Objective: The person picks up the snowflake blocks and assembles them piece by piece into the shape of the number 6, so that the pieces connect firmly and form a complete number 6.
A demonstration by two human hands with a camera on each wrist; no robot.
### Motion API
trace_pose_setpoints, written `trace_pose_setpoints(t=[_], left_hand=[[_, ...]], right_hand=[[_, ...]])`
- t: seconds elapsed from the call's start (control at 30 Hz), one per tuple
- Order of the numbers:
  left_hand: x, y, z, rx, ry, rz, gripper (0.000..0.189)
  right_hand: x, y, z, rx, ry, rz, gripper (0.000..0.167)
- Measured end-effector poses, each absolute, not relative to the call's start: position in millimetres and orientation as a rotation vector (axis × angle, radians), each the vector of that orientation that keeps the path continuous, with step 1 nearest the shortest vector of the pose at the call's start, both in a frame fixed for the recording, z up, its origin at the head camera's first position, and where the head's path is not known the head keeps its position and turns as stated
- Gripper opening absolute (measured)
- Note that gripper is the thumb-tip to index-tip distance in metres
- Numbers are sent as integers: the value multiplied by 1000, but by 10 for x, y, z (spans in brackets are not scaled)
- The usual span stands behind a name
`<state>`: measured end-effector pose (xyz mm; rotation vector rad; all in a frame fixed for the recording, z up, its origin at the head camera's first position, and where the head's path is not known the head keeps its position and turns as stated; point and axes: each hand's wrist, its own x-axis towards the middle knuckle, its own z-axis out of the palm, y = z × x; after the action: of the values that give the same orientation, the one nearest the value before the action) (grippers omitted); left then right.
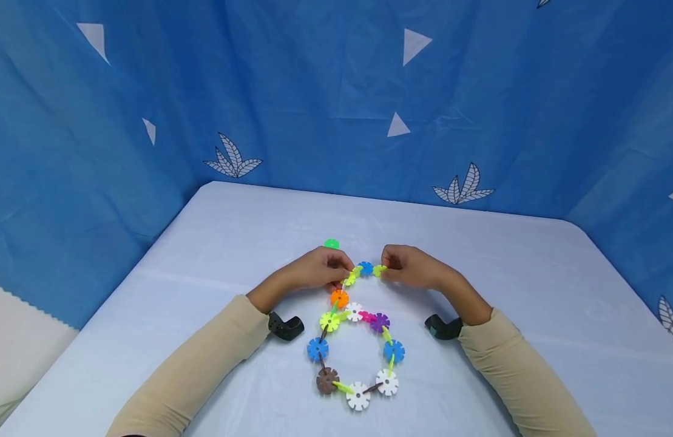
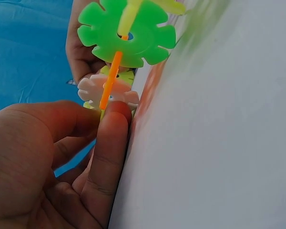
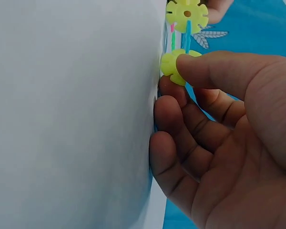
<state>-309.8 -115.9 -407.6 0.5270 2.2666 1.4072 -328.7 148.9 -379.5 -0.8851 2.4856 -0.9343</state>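
Observation:
Notched interlocking plastic discs are joined into a closed ring (image 1: 358, 397) on the table, with a curved chain rising from its upper left past an orange disc (image 1: 339, 298). My left hand (image 1: 324, 267) pinches this chain between thumb and finger near a yellow disc (image 1: 349, 280); in the left wrist view a white disc (image 2: 93, 88) and a green disc (image 2: 152, 40) show close to the fingertips. Between both hands sits a blue disc (image 1: 365, 268). At the chain's right end, my right hand (image 1: 415, 267) pinches a yellow disc (image 3: 170, 66) between thumb and forefinger, its other fingers loosely curled.
A loose green disc (image 1: 332, 243) lies just beyond the left hand. Black devices (image 1: 286, 328) are worn at both wrists. The white-covered table (image 1: 511, 255) is backed by a blue patterned curtain (image 1: 325, 91).

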Motion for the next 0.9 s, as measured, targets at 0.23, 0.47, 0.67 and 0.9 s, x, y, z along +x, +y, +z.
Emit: trace_pose_setpoints(t=[0.23,0.47,0.67,0.9], left_hand=[[-3072,-1164,-4059,530,2275,1393,16],[-3064,-1164,-4045,538,2289,1384,18],[-3072,-1181,-4031,650,2508,1316,20],[-3086,-1169,-4015,683,2540,1325,23]], right_hand=[[-3275,1470,-3802,-844,2541,-915,14],[-3272,1450,-3820,-862,2516,-940,14],[-3260,1430,-3818,-881,2521,-939,12],[-3241,1396,-3815,-905,2557,-931,11]])
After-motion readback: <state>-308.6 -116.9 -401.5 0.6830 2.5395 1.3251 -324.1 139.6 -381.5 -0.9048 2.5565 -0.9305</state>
